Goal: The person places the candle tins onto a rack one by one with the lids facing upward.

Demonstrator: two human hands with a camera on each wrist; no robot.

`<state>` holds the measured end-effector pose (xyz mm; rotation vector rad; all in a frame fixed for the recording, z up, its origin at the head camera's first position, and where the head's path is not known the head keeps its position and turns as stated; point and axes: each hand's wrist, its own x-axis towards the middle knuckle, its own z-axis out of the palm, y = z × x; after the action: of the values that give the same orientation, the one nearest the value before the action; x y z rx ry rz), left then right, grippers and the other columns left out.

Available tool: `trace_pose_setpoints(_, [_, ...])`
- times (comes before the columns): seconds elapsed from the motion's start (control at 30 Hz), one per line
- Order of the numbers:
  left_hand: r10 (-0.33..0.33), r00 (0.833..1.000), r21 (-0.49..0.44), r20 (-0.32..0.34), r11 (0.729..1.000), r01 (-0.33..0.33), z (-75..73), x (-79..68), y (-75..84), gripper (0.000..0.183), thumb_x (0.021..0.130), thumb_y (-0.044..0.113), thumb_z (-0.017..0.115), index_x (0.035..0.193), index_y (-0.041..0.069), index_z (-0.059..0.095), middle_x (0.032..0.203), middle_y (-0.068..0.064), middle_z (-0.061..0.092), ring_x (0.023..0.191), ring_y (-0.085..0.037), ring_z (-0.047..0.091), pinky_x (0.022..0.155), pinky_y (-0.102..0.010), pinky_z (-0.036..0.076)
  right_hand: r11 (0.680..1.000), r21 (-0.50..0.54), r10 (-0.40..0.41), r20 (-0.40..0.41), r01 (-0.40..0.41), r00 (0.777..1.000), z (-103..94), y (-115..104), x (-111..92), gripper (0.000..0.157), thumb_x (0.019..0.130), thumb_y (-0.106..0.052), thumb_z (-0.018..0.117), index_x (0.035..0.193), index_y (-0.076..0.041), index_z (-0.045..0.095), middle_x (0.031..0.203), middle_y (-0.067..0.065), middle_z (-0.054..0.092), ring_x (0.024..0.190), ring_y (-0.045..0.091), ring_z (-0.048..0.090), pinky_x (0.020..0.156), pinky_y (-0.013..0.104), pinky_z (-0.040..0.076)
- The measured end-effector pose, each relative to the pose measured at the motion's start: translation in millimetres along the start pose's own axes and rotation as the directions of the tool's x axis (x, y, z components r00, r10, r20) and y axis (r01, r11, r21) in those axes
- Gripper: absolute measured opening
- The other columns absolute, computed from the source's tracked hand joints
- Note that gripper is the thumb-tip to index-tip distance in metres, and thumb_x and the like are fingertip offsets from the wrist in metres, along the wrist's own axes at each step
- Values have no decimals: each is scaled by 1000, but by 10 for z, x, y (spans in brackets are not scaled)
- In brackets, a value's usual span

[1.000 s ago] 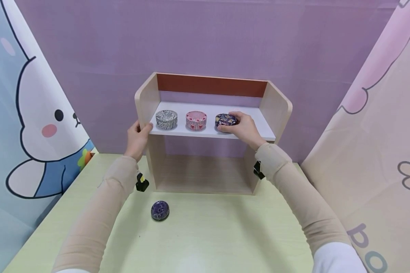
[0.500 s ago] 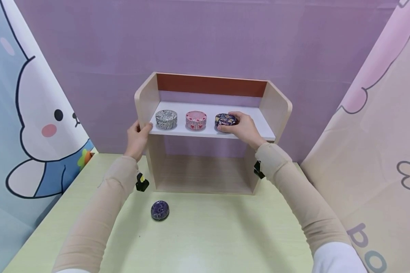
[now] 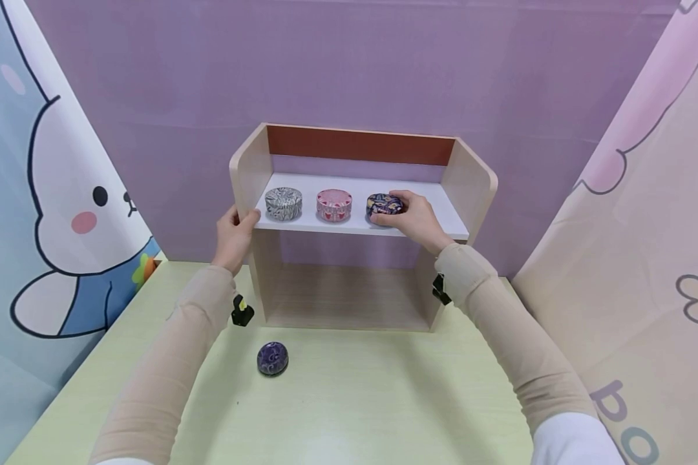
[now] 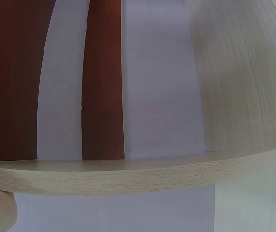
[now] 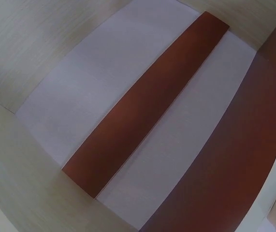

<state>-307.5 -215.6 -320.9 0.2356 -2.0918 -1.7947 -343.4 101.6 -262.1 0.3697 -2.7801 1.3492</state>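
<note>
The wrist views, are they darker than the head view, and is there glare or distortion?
Head: brighter, shadows and glare on the table; left wrist: dimmer, the shelf's wooden edge looking bowed; right wrist: dim too, the reddish board looking curved.

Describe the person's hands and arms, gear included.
Left hand and right hand are bare. Wrinkled beige sleeves cover the forearms, with white fabric further up. Small black devices sit by both wrists; the left one shows a yellow patch.

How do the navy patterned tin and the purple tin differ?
The navy patterned tin is on the white shelf; the purple tin is on the table. The right hand holds the navy patterned tin; no hand touches the purple tin. Both are round and dark.
</note>
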Motion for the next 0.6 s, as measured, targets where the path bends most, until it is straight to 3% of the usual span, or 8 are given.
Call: trace_pose_setpoints(0.6, [16,1000,6,9,1000,-16,2,1,-9,43,91,30,49,127,8,49,117,-7,50,101,-13,44,89,-29,36,1000,-2,12,12,-12,1000,-4,-10,-3,80,73,-39,74,139,-10,38,138,10,42,119,23,42,101,38,36])
